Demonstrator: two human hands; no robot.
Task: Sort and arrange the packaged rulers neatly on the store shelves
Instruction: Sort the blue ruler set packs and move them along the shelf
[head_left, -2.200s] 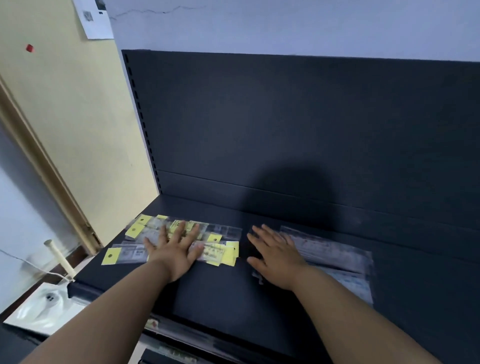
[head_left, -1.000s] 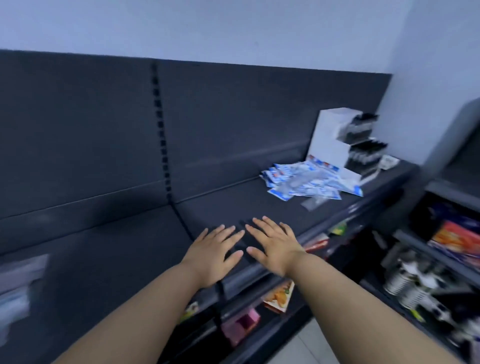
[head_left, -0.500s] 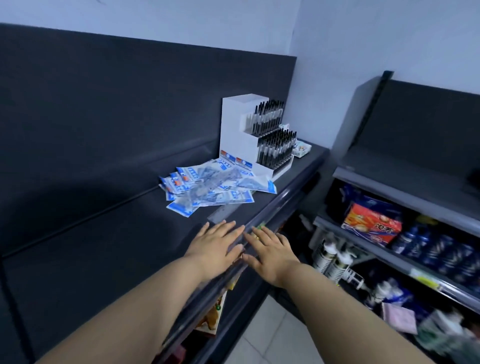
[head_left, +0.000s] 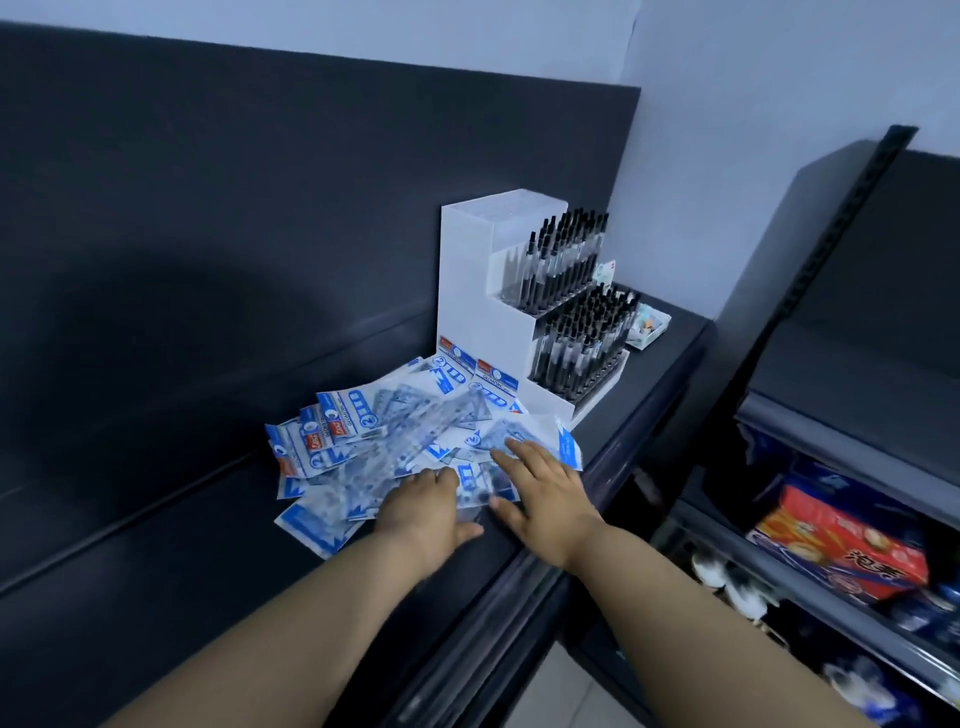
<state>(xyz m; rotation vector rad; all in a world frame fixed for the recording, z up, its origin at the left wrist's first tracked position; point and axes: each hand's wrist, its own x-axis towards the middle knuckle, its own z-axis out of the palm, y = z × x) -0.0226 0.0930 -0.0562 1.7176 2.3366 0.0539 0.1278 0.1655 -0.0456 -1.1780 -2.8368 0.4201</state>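
A messy heap of thin, shiny ruler packets in blue and white plastic (head_left: 363, 431) lies on the flat dark grey shelf (head_left: 156, 571). It is just left of a tall white box stand (head_left: 478, 291) full of black pens (head_left: 566, 260). The heap starts under the fingertips and spreads far and left from both hands. The packets are long and flat and point all ways, but many run from near left to far right.

The left hand (head_left: 423, 512) is on the near edge of the heap. Its fingers are blurry and half hidden, so I cannot tell if they hold a packet. The right hand (head_left: 550, 501) lies flat on the right side, with its fingers (head_left: 511, 448) straight and spread, holding nothing. Both hands are about as near. The slippery packets will likely slide when gathered.
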